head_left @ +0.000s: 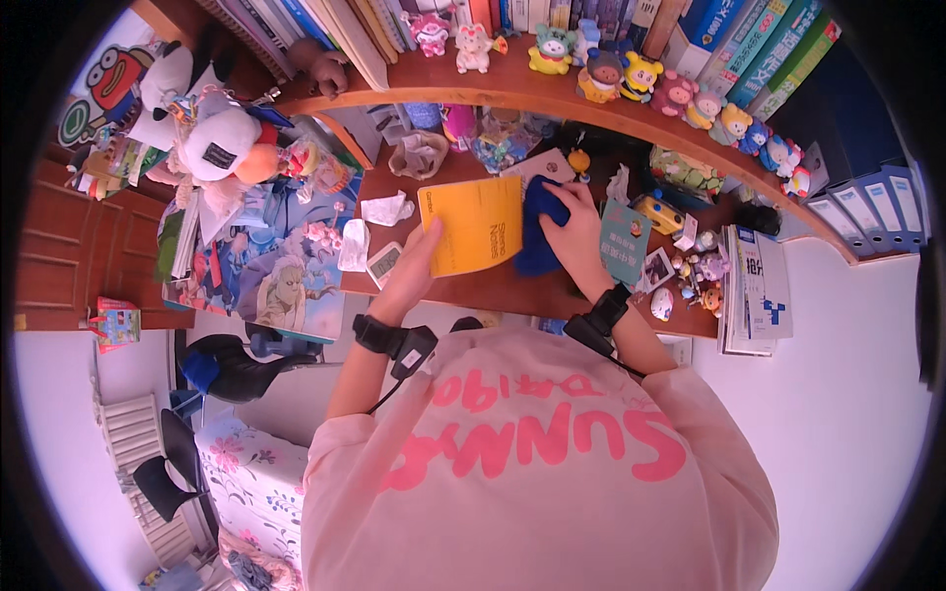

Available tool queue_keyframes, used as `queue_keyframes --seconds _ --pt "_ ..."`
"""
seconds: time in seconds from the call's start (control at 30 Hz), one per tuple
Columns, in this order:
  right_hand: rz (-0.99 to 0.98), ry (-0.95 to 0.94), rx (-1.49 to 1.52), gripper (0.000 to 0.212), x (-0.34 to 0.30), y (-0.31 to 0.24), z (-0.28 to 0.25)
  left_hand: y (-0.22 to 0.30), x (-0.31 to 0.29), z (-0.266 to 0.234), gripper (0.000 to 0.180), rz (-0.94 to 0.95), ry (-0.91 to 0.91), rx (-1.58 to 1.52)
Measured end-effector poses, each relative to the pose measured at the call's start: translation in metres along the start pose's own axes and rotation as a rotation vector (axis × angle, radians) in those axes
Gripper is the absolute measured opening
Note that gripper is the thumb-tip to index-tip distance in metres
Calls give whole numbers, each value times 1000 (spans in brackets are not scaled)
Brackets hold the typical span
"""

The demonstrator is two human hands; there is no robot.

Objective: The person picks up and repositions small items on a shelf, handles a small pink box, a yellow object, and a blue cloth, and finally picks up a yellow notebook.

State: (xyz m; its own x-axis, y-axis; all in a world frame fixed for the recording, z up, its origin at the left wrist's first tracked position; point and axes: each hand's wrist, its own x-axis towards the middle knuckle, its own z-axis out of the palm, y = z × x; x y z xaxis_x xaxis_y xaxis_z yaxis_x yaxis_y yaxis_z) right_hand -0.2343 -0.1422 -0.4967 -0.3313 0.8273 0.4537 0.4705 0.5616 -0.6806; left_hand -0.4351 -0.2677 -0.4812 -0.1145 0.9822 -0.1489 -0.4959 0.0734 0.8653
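Observation:
A yellow notepad (477, 229) is in my left hand (422, 258), which grips its left edge with the thumb on the cover. The notepad is held up over the brown desk (473, 290). My right hand (572, 227) has its fingers closed on a dark blue cloth (538, 236), just right of the notepad. The cloth hangs bunched beside the notepad's right edge. A green booklet (625, 244) lies to the right of my right hand. Left of my left hand is a small white digital clock (384, 264).
Crumpled white tissues (386, 209) lie on the desk's left. Small figurines (601, 77) line the curved shelf (434, 89) above, with books behind. More toys (702, 271) and stacked papers (754, 286) crowd the right side. A plush toy (219, 143) sits at far left.

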Motion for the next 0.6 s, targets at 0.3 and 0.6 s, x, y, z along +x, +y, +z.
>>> queue_keyframes --seconds 0.3,0.6 --pt "65 -403 215 31 -12 88 43 91 -19 33 43 153 11 221" --pt "38 -630 1200 43 45 -66 -141 139 25 113 43 374 -250 69"
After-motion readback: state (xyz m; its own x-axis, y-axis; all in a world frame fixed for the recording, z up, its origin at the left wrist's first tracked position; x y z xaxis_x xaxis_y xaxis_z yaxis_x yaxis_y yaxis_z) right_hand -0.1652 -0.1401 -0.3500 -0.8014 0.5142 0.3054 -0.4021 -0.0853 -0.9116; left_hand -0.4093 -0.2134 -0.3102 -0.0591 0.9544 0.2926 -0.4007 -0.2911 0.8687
